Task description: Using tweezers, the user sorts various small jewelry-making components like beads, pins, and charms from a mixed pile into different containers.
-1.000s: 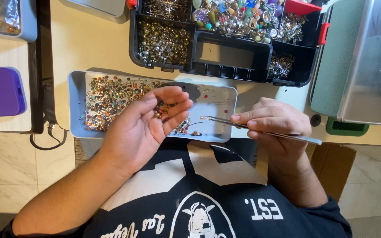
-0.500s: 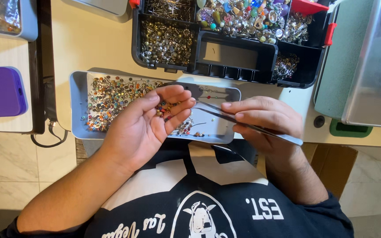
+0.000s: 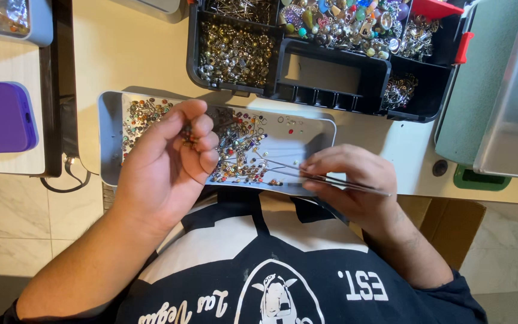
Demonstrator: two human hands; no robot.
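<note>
**Tweezers Over a Tray of Beads**

A shallow grey tray (image 3: 110,144) strewn with small coloured beads (image 3: 241,141), metal rings and thin pins sits at the near edge of a pale wooden tabletop (image 3: 133,54), directly in front of a seated person in a dark printed shirt (image 3: 259,270). Marble-patterned floor tiles (image 3: 7,240) show below the table edge.

Slim metal tweezers (image 3: 331,179) lie across the tray's right end, tips pointing left into the scattered beads. The right hand (image 3: 349,180) grasps them, fingers pinched around the shaft. Whether the tips hold a bead cannot be told.

The left hand (image 3: 172,162) hovers over the tray's left half, palm up and fingers curled loosely inward, cupping a few small beads against the fingertips.

Behind the tray stands a black compartment organiser (image 3: 331,78); its left cell holds gold and silver metal pieces, its far cells mixed coloured charms. To the tray's left lies a purple phone case (image 3: 1,117) beside a dark strap and cable. To the organiser's right is a green and grey case (image 3: 493,90). A brown cardboard box (image 3: 451,222) shows under the table, right of the tray.
</note>
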